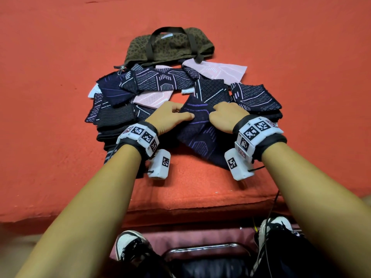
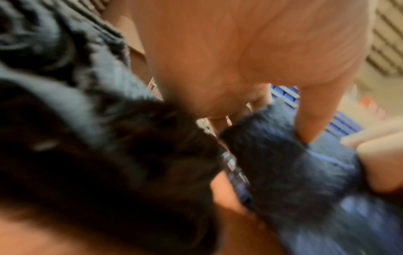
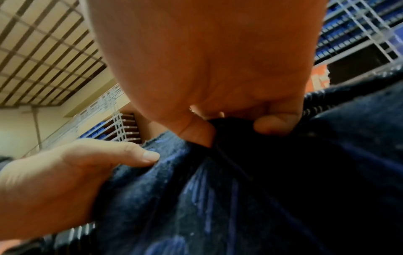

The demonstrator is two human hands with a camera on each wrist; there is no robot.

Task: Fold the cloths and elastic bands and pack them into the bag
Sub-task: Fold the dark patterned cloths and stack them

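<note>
Both hands pinching navy cloth

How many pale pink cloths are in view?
2 plainly: one pink cloth in front of the bag, to the right; a second pink cloth just beyond the left hand. Pale edges under the dark cloths may be more.

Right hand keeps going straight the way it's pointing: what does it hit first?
Probably the diamond-pattern navy cloth lying just beyond the right hand, which grips the purple-striped cloth; depth is uncertain.
</note>
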